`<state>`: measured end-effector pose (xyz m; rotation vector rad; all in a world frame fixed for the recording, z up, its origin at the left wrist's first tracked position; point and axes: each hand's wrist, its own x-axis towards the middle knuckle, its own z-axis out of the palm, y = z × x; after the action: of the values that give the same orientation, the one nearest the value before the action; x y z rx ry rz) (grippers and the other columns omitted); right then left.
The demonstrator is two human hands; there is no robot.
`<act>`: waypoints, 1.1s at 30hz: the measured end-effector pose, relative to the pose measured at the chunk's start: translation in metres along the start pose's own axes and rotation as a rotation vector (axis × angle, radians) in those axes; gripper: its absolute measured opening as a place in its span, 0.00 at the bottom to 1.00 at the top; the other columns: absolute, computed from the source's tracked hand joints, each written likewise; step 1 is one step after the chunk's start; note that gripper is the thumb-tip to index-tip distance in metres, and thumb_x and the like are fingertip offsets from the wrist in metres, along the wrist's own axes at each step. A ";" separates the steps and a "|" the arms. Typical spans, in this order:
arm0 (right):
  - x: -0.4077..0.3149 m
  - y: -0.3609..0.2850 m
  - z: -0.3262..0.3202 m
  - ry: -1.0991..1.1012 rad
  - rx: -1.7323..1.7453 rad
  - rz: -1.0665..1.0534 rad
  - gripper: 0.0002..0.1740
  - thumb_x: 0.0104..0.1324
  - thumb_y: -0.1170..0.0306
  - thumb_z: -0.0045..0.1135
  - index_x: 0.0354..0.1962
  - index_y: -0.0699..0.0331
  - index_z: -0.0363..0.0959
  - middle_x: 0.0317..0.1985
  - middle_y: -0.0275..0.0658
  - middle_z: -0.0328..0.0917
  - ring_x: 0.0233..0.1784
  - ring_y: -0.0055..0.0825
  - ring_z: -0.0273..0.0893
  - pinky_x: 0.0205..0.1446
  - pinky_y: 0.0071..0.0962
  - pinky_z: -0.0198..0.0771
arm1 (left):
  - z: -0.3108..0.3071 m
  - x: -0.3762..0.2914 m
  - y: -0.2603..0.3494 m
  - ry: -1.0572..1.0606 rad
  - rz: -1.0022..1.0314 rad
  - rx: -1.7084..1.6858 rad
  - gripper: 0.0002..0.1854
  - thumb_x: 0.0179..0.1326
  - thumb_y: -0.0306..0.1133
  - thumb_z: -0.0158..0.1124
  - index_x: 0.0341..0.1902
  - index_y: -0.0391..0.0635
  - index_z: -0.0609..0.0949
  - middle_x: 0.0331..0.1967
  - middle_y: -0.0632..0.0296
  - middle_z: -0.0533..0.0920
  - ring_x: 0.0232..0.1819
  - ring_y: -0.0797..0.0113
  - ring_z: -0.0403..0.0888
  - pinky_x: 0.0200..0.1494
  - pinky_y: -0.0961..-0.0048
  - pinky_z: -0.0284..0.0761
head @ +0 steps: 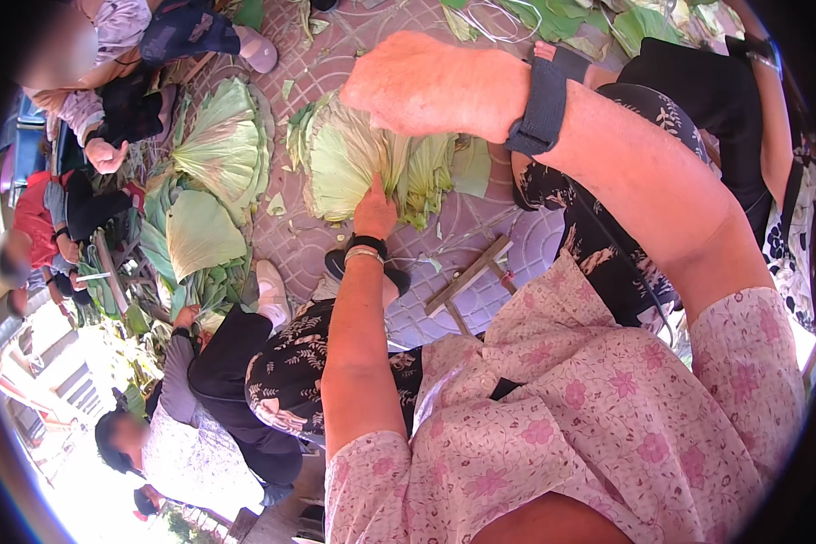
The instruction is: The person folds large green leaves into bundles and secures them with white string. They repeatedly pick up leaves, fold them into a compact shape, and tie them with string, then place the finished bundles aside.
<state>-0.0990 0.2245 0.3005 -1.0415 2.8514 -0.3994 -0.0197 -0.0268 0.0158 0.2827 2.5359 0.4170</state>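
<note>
A stack of large pale-green leaves, which look like lotus leaves, lies fanned out on the paving before me. My left hand reaches over its near edge, the index finger extended along the leaf folds; the other fingers are mostly hidden. Above the far part of the stack, nearer to the camera, is my right hand, bent down at the wrist with its fingers curled under. Its back faces me, so whatever the fingers hold or touch is hidden. Bunched, creased leaves and a flat leaf extend to the right of the stack.
Another fanned leaf stack and a broad leaf lie to the left, near other seated people. A low wooden stool stands by my legs. White cord and loose leaves lie at the top. Someone sits close at right.
</note>
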 end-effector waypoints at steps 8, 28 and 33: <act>0.005 0.018 -0.004 0.074 -0.023 0.087 0.10 0.56 0.68 0.64 0.36 0.61 0.80 0.33 0.44 0.82 0.41 0.47 0.82 0.42 0.45 0.77 | 0.007 -0.027 0.020 0.356 0.176 0.320 0.30 0.57 0.42 0.67 0.62 0.42 0.73 0.39 0.47 0.84 0.46 0.48 0.82 0.47 0.55 0.78; -0.027 0.016 0.010 0.457 0.078 -0.153 0.12 0.59 0.67 0.60 0.37 0.66 0.74 0.27 0.47 0.76 0.34 0.48 0.77 0.36 0.44 0.71 | 0.000 0.105 0.040 0.358 -0.170 -0.051 0.10 0.57 0.39 0.66 0.37 0.46 0.81 0.35 0.51 0.84 0.41 0.49 0.83 0.43 0.54 0.78; -0.027 0.020 0.010 0.343 0.119 -0.133 0.11 0.60 0.68 0.58 0.36 0.66 0.71 0.27 0.47 0.74 0.35 0.50 0.75 0.38 0.43 0.71 | 0.009 0.105 0.034 0.461 -0.181 -0.106 0.05 0.58 0.34 0.63 0.34 0.48 0.81 0.33 0.53 0.84 0.39 0.49 0.84 0.39 0.54 0.78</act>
<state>-0.0892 0.2546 0.2849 -1.2515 3.0054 -0.8224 -0.0980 0.0371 -0.0305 -0.0977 2.9397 0.5990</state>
